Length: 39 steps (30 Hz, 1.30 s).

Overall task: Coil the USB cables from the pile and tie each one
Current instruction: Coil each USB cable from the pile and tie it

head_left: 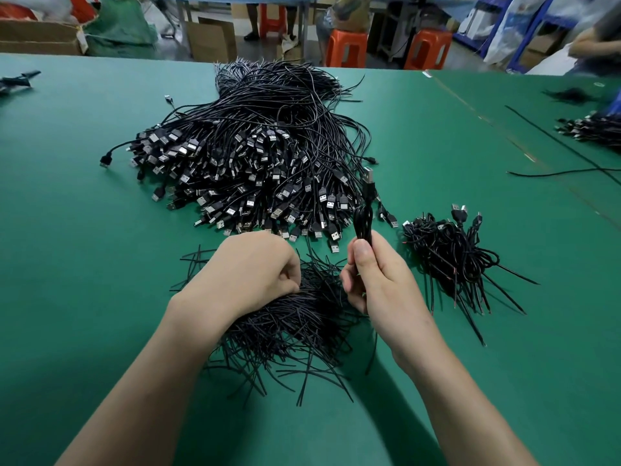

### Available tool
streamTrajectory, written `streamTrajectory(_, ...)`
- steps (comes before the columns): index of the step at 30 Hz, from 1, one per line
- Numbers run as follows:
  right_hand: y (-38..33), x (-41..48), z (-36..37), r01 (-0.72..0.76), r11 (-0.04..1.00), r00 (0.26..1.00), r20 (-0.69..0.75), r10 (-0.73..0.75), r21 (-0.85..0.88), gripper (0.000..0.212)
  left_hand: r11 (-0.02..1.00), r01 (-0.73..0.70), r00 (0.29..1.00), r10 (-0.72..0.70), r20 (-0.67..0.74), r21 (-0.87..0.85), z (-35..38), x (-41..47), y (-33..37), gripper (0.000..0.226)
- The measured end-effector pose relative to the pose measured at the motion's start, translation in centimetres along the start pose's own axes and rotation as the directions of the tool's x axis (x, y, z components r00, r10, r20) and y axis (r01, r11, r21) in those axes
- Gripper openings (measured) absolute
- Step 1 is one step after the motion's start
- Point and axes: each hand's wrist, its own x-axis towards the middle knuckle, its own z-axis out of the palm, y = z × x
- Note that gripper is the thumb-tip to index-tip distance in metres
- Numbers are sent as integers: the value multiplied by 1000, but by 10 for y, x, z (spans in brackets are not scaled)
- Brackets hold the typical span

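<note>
Two hands in view. Right hand [376,274] grips one coiled cable [364,223] upright above the near-centre of the table, thumb and fingers clenched round the lower loops. Its silver plug points up and the black, glossy coil is narrow and oval.

Left hand [248,270] has its fingers curled down into the tie heap [295,331]. The back of the hand hides the tips, so can't tell if it holds a tie. The ties are thin, straight black wires, too many to count.

One big cable pile [255,156] sits far-centre on the green mat [84,230], hundreds of cables with plugs fanned toward the near side. One small stack of coiled cables [450,253] lies right of the held coil, count unclear. One more cable heap [591,129] at far right is cut off by the edge. At least two orange plastic stools [346,48] stand beyond the table, blurred.
</note>
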Motion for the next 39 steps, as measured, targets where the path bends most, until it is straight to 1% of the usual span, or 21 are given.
streamTrajectory(4,0,0,3,9,1000,1000,6,-9,-6,31,998,0,999,-2,-32,-56,-3,-1,-4,10)
streamTrajectory(7,0,0,4,9,1000,1000,-5,-9,-1,31,996,-5,996,-3,-87,-88,-5,-1,-7,10)
streamTrajectory(10,-1,-2,7,18,1000,1000,-8,-18,-6,31,989,-17,983,-9,-181,-145,-7,-1,-9,9)
streamTrajectory(14,-3,-4,14,62,997,998,11,-62,-51,28,967,-65,948,-18,-319,-248,-7,0,-8,6)
streamTrajectory(16,-2,-3,18,91,992,996,4,-91,-88,27,932,-125,921,-19,-388,-341,-10,0,-4,6)
streamTrajectory(17,-1,-2,20,120,988,993,7,-120,-99,25,897,-164,906,-27,-422,-410,-12,0,-2,10)
streamTrajectory(19,-1,-1,26,182,980,983,32,-180,-78,24,793,-218,886,-83,-456,-568,-16,-1,2,22)
streamTrajectory(22,-3,-1,33,223,974,974,60,-220,-37,22,583,-243,903,-157,-401,-775,-18,-2,9,18)
streamTrajectory(24,-5,-1,37,214,977,976,46,-215,10,21,471,-229,923,-173,-344,-852,-16,-2,14,19)
streamTrajectory(26,-6,1,38,225,974,974,27,-226,25,24,442,-212,933,-172,-315,-871,-13,-1,17,22)
streamTrajectory(28,-6,4,38,237,972,972,14,-237,-1,28,424,-219,940,-149,-306,-879,-10,1,16,22)
streamTrajectory(29,-5,5,38,230,973,973,2,-230,0,28,393,-226,945,-133,-298,-891,-9,1,16,20)
streamTrajectory(30,-5,6,38,226,974,974,-16,-226,14,29,362,-229,952,-110,-285,-904,-8,1,15,19)
streamTrajectory(32,-5,9,37,235,970,970,-77,-230,65,29,343,-205,969,-61,-240,-917,-5,2,14,25)
streamTrajectory(34,-5,11,35,244,965,959,-170,-225,100,31,365,-134,983,-71,-171,-921,-3,3,14,28)
streamTrajectory(36,-5,12,33,228,970,941,-274,-197,84,31,407,-42,992,-90,-86,-912,-3,3,13,26)
streamTrajectory(37,-4,12,32,212,975,929,-324,-181,64,31,395,-1,997,-75,-33,-919,-3,2,14,23)
streamTrajectory(39,-4,12,31,187,982,909,-382,-165,21,31,302,47,999,-31,40,-952,-3,1,17,18)
